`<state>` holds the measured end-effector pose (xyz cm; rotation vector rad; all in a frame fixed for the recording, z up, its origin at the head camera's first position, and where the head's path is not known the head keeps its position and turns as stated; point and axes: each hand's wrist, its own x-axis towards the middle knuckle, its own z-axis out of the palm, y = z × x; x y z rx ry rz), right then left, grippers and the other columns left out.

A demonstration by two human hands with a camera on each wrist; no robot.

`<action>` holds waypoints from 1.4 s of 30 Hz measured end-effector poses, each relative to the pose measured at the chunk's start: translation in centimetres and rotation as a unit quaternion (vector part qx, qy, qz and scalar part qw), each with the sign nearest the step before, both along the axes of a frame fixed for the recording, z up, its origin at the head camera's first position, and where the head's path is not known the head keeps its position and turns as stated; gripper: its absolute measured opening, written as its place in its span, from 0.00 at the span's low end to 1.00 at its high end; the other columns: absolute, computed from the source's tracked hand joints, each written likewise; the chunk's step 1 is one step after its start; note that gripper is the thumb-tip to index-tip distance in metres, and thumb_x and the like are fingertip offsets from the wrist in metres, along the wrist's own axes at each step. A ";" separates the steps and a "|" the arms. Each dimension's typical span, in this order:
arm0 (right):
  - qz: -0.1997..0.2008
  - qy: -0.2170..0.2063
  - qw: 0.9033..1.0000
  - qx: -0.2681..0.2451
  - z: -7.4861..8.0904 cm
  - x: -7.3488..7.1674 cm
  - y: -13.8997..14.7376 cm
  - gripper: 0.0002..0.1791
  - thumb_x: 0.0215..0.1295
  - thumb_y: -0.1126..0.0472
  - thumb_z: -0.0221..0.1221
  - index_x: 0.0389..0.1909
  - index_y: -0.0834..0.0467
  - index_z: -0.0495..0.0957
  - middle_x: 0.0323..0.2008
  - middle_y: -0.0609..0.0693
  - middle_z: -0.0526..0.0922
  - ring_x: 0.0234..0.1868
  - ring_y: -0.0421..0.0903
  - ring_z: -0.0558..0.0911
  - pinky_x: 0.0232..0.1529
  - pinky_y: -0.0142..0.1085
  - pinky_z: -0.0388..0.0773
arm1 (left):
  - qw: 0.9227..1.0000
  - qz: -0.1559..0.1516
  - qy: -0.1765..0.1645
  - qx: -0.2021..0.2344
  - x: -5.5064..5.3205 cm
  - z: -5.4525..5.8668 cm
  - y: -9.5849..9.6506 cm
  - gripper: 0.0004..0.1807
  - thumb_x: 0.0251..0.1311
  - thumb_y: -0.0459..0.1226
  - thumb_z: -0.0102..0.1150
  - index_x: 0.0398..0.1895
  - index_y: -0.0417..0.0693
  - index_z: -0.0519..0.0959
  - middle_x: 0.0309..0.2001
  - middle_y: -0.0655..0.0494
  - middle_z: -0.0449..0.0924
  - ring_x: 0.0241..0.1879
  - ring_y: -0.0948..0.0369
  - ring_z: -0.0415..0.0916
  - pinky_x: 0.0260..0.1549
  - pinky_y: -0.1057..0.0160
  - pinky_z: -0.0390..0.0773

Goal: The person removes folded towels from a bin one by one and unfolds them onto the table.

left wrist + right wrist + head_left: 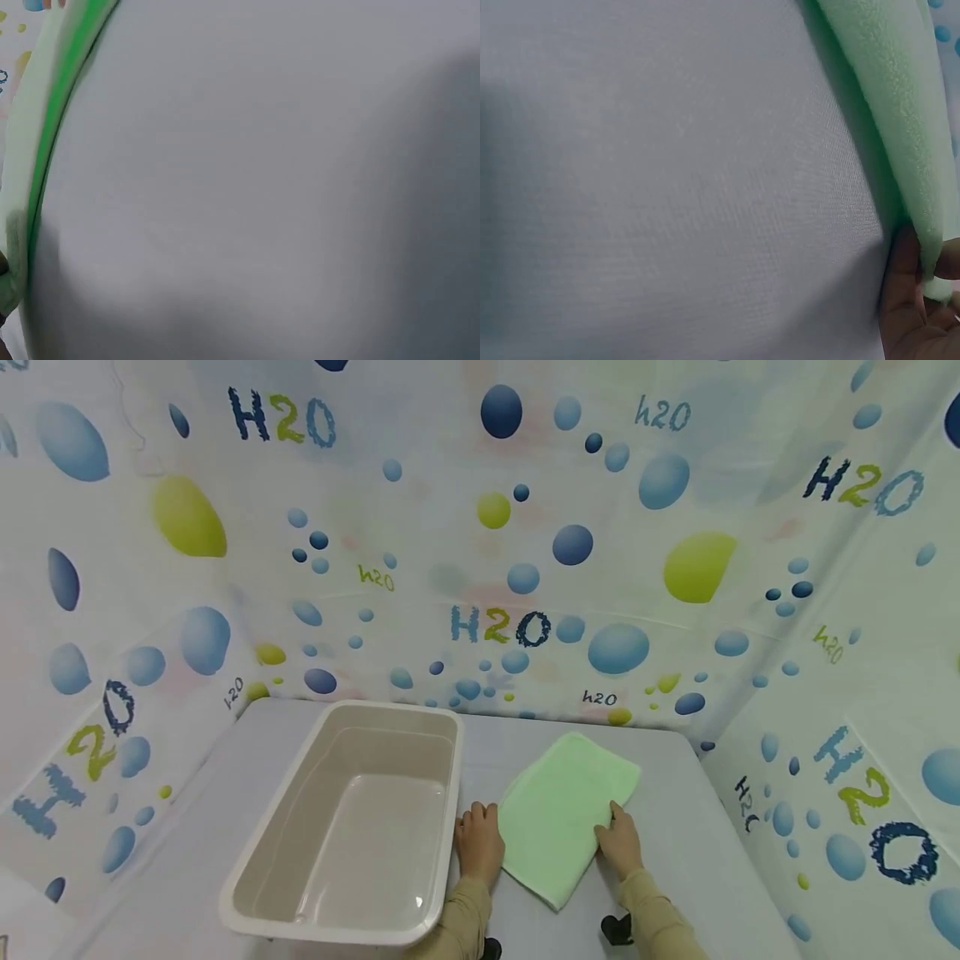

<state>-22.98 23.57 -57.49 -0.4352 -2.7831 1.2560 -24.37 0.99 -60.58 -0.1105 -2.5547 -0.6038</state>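
A light green towel (566,814), folded and fuzzy, lies at a slant on the table between the hands. My left hand (480,843) pinches its left edge, beside the basin; in the left wrist view only bits of fingers show next to the towel (26,172). On the other side, my right hand (621,842) holds the right edge. The right wrist view shows the thumb and fingers of that hand (915,315) pinching the towel (907,112), whose edge is lifted a little off the surface.
A large beige plastic basin (341,852) stands left of the towel, close to my left hand. The table (712,860) has a pale grey cover. Walls (420,527) with printed dots and letters enclose its back and sides.
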 end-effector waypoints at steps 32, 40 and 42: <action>0.142 0.108 0.964 0.196 -0.4 -3.0 -0.7 0.12 0.59 0.71 0.55 0.44 0.65 0.78 0.48 0.70 0.71 0.44 0.69 0.71 0.43 0.52 0.73 | 0.998 -0.048 -0.038 -0.031 6.5 -0.7 -1.3 0.19 0.48 0.38 0.60 0.46 0.47 0.81 0.36 0.53 0.73 0.36 0.59 0.67 0.39 0.58 0.67; 0.192 0.085 0.964 0.163 -0.2 -3.7 -3.9 0.12 0.60 0.73 0.52 0.43 0.64 0.79 0.36 0.57 0.73 0.33 0.49 0.74 0.34 0.41 0.73 | 0.997 -0.067 -0.044 0.017 4.0 -1.6 -2.5 0.17 0.59 0.39 0.54 0.52 0.53 0.79 0.59 0.32 0.66 0.61 0.35 0.61 0.58 0.39 0.64; 0.204 0.072 0.963 0.162 -0.1 -4.1 -4.7 0.12 0.62 0.71 0.52 0.44 0.62 0.78 0.35 0.55 0.74 0.32 0.45 0.74 0.34 0.38 0.74 | 0.996 -0.072 -0.048 0.021 3.8 -1.8 -2.3 0.18 0.61 0.40 0.52 0.54 0.54 0.78 0.61 0.31 0.65 0.63 0.34 0.59 0.60 0.38 0.62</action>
